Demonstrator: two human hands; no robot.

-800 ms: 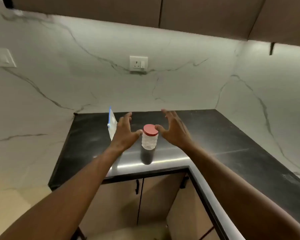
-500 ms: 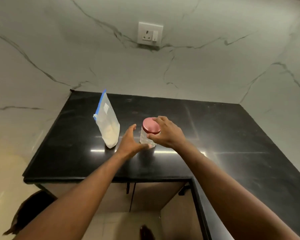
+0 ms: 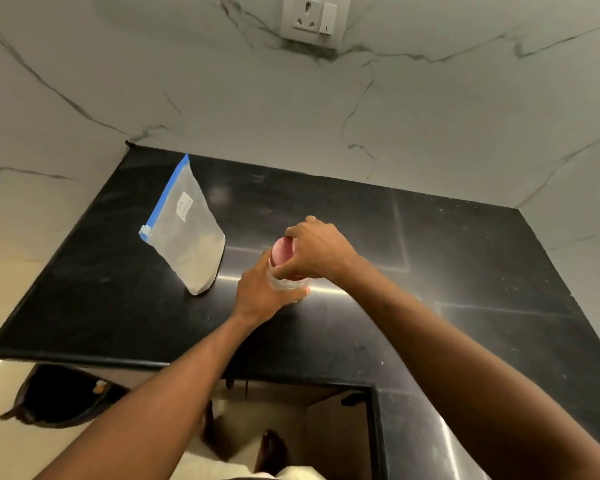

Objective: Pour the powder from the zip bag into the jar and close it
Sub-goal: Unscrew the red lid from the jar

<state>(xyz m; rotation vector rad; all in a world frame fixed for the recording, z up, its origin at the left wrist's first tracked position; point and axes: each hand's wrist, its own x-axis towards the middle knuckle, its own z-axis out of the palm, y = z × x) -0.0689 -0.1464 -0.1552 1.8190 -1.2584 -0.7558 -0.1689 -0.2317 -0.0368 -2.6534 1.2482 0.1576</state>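
Black stone countertop [image 3: 447, 271] set against a veined marble wall with a socket [image 3: 308, 16]. Near the centre stands the jar [image 3: 280, 281]: the left hand [image 3: 260, 297] wraps its clear body, and the right hand [image 3: 321, 251] curls its fingers round the red lid [image 3: 280, 252]. The zip bag [image 3: 191, 244], holding pale powder, stands upright just left of the jar, apart from both hands.
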